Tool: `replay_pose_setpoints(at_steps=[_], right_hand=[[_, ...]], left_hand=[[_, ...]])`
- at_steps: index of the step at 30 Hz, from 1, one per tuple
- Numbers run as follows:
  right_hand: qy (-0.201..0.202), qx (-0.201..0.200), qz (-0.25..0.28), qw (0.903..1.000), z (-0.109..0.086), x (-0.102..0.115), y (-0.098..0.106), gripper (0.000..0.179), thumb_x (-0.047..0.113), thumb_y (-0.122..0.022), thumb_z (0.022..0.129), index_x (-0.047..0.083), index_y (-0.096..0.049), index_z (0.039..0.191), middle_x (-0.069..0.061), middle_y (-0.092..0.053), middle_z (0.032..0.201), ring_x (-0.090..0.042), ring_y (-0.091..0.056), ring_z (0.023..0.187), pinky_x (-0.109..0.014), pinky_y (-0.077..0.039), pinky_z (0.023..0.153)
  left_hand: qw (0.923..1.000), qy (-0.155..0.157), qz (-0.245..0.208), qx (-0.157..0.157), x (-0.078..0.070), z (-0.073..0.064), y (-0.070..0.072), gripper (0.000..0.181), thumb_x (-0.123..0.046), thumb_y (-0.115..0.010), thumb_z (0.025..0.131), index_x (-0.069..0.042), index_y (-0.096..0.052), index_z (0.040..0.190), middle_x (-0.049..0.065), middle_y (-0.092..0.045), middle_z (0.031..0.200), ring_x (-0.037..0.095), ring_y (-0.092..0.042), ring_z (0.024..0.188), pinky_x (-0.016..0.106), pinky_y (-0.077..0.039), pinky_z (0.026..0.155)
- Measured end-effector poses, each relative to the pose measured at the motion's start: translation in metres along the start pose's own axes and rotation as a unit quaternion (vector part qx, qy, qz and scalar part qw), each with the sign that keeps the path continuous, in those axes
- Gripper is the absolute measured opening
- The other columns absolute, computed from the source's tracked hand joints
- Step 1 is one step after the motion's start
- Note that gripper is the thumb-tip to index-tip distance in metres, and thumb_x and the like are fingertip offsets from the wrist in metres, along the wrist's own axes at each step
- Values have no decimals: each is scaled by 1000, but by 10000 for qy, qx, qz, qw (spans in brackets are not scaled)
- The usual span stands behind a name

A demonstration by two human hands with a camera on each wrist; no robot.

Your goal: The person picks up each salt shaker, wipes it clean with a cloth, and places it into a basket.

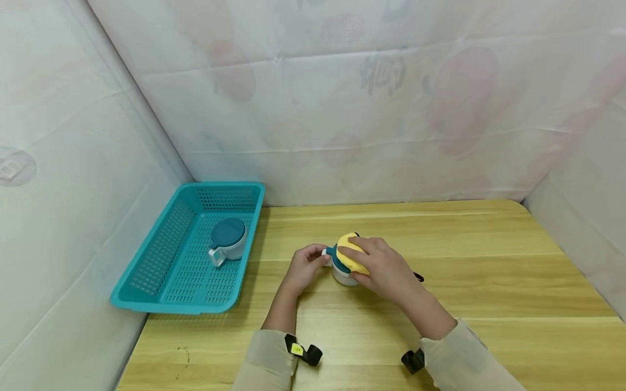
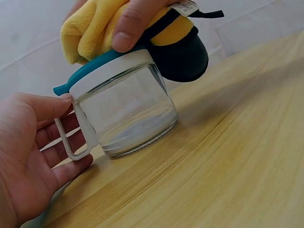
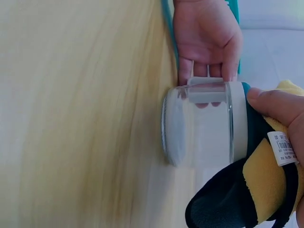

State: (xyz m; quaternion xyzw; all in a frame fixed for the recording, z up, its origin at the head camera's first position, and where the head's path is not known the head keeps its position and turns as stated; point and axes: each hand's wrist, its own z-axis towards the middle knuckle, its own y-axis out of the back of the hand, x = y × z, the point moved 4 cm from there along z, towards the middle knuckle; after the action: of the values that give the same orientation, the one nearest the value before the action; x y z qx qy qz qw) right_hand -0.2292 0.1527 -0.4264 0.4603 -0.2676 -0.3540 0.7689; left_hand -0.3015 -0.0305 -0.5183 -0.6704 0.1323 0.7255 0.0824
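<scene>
A clear glass jar (image 2: 128, 109) with a white collar, a teal lid (image 2: 102, 61) and a white handle (image 2: 71, 142) stands upright on the wooden table. My left hand (image 1: 303, 269) holds the handle, thumb at its top and fingers behind it. Over the lid, my right hand (image 1: 386, 269) grips a yellow and black plush cloth item (image 2: 90, 35), pressing it on top. A white printed tag (image 3: 282, 148) and a black strap hang from that item. Its black end droops beside the jar in the left wrist view. The cloth hides most of the lid.
To the left sits a teal plastic basket (image 1: 166, 308) with perforated walls. Inside it lies a similar jar (image 1: 228, 232), teal lid up, white handle toward me. Printed white sheeting (image 1: 318, 125) rises behind the wooden table (image 1: 489, 271) and along its sides.
</scene>
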Motion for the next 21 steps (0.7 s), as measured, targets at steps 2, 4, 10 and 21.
replay_pose_setpoints(at_steps=[2, 4, 10, 21], right_hand=[[46, -24, -56, 10000, -2, 0, 1, 69, 29, -88, 73, 26, -59, 135, -7, -55, 139, -31, -59, 110, -43, -57, 84], [113, -54, -163, 9998, -5, 1, 1, 72, 28, -88, 73, 27, -58, 137, -7, -53, 143, -32, -60, 110, -42, -58, 78], [288, -36, -539, 9981, -10, 2, 2, 75, 30, -89, 71, 31, -56, 139, -7, -51, 146, -33, -63, 107, -39, -59, 62], [-97, -182, -312, 9993, -32, -15, 6, 59, 29, -87, 72, 28, -66, 127, -6, -61, 131, -28, -64, 102, -34, -56, 56]], left_hand=[[10000, 15, -13, 7, 0, 0, 0, 20, -14, -67, 94, -2, -70, 111, 9, -69, 109, 13, -61, 100, 27, -51, 90], [10000, 27, -7, 25, -1, 1, 1, 21, -14, -66, 95, -2, -69, 112, 10, -69, 110, 13, -61, 99, 27, -51, 89], [9999, 146, 22, 84, -10, -2, 2, 21, -10, -65, 95, 0, -69, 113, 8, -69, 108, 10, -60, 97, 25, -51, 87], [9999, 65, -142, -19, 0, 0, 0, 21, -10, -66, 94, 3, -69, 111, 5, -67, 100, 10, -60, 90, 24, -53, 80]])
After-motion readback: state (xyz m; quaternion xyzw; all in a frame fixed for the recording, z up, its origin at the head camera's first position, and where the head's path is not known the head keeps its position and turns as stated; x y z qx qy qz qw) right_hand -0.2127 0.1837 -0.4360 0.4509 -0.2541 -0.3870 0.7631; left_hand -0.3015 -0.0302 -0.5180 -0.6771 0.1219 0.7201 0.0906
